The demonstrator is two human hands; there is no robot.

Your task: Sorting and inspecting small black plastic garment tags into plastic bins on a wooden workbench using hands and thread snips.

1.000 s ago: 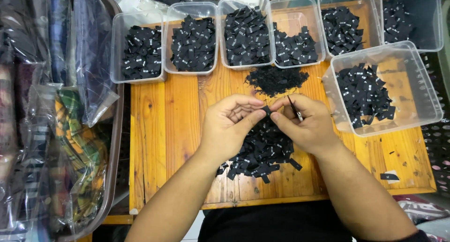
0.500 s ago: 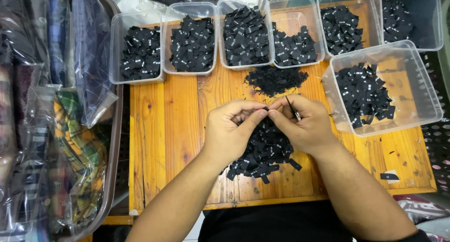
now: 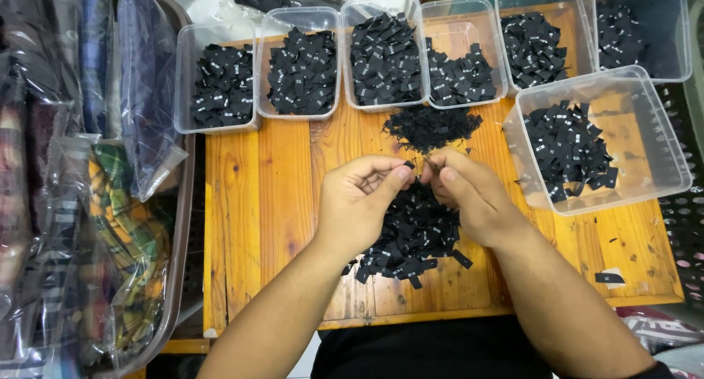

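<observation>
My left hand (image 3: 361, 203) and my right hand (image 3: 469, 197) meet over the middle of a wooden table (image 3: 264, 203). Between the thumbs and forefingers of both hands sits a small black fabric label (image 3: 415, 166), mostly hidden by the fingertips. Under the hands lies a loose pile of black labels (image 3: 414, 239). A second, smaller heap of black scraps (image 3: 431, 126) lies just beyond the fingers.
Several clear plastic tubs of black labels line the far edge (image 3: 220, 85) (image 3: 302, 71) (image 3: 385, 56) (image 3: 462, 67) (image 3: 539, 45); another tub (image 3: 587, 148) sits at the right. A basket of plastic-wrapped checked cloth (image 3: 95, 203) stands left. One stray label (image 3: 609, 278) lies near the right corner.
Both hands stay over the pile with fingertips together. The thin pointed item that stuck up from my right hand earlier is no longer visible. Fingers have shifted slightly on the label.
</observation>
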